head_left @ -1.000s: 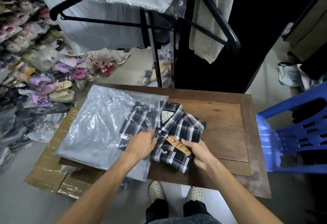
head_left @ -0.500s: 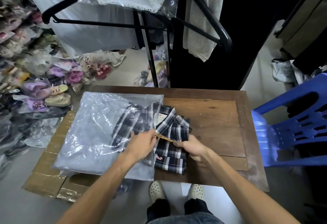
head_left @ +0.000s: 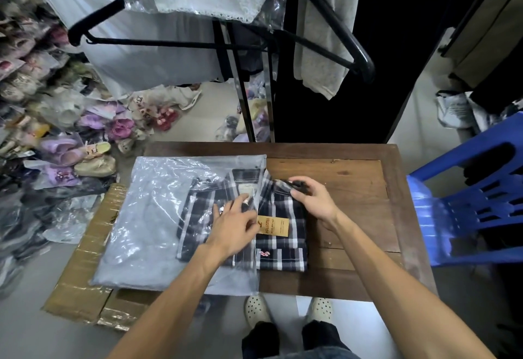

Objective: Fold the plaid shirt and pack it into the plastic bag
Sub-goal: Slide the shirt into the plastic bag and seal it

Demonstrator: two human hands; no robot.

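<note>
Plaid shirt sits half inside bag, frame centre. Left hand pinches the bag mouth; right hand pinches the collar. Next: push it deeper.

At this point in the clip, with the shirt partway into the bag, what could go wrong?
1. The cardboard tag sits right at the plastic bag mouth and may catch or bend as the plaid shirt slides in.
2. The right hand presses the shirt's far corner; pushing from there could bunch the fold.
3. The bag overhangs the wooden table on the left, so the load could sag or slip there.
</note>
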